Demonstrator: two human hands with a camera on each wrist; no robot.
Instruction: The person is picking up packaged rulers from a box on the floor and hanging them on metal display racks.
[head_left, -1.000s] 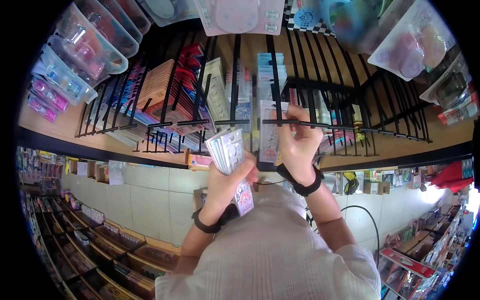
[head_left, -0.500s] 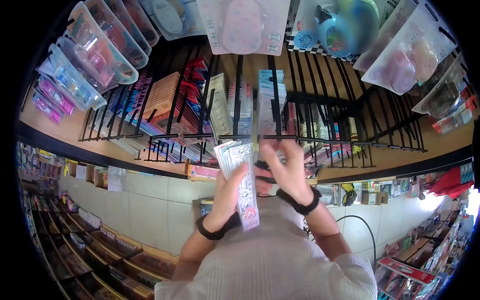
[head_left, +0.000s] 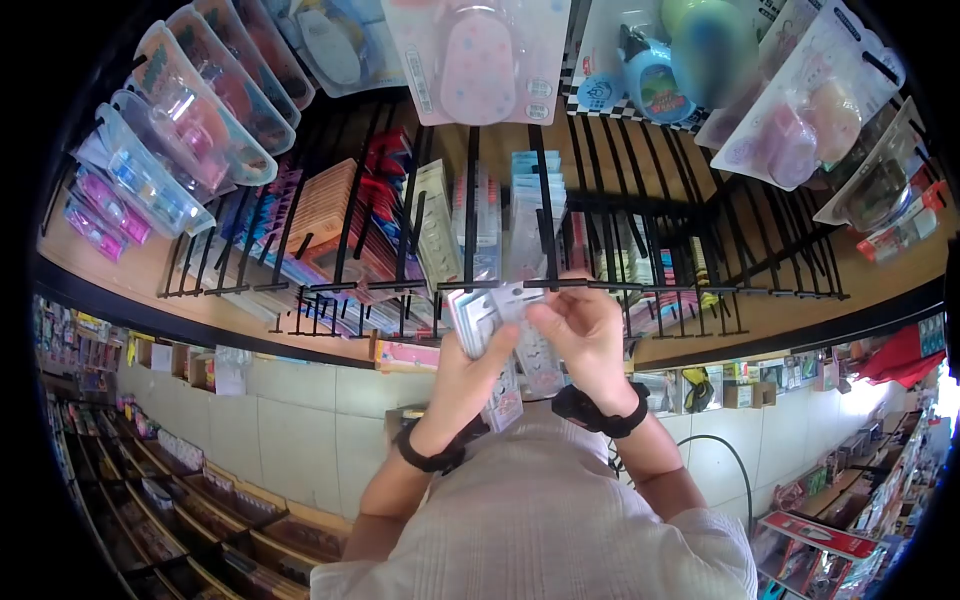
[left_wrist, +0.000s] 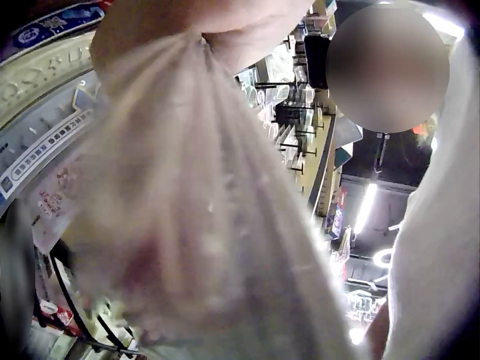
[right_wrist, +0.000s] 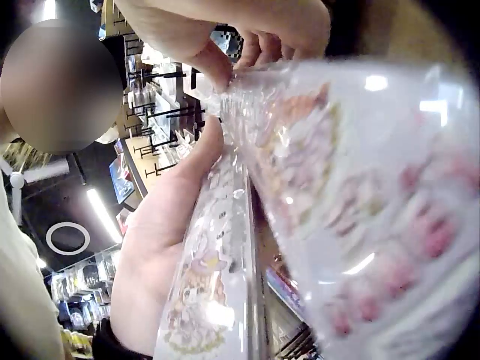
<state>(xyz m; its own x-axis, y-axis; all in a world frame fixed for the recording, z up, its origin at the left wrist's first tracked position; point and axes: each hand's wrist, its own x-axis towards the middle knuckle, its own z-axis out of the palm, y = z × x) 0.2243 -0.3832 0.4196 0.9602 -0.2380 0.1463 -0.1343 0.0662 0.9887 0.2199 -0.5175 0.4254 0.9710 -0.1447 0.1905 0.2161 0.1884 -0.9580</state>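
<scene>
My left hand (head_left: 468, 385) grips a stack of flat, clear-sleeved packets (head_left: 476, 322), thumb across the front. In the right wrist view the stack's front packet (right_wrist: 196, 304) carries a cartoon figure print. My right hand (head_left: 590, 335) pinches the top end of another such packet (head_left: 540, 360), which hangs just right of the stack, below the front ends of the rack hooks. Close up, that packet (right_wrist: 360, 195) shows glossy clear film with pink printing, and its top meets the left thumb. Plastic film blocks much of the left wrist view.
Black rack hooks (head_left: 548, 220) stick out right over the hands. Light-blue-topped packets (head_left: 537, 190) hang there, beside cream packets (head_left: 432, 225) and orange-brown ones (head_left: 325, 205). Blister packs (head_left: 480, 75) hang at the top. Behind me runs a tiled aisle (head_left: 300, 415) with low shelving (head_left: 180, 480).
The right hand came down from the hook, its packet now visible beside the stack. The left hand moved up and right to meet it, still holding the stack.
</scene>
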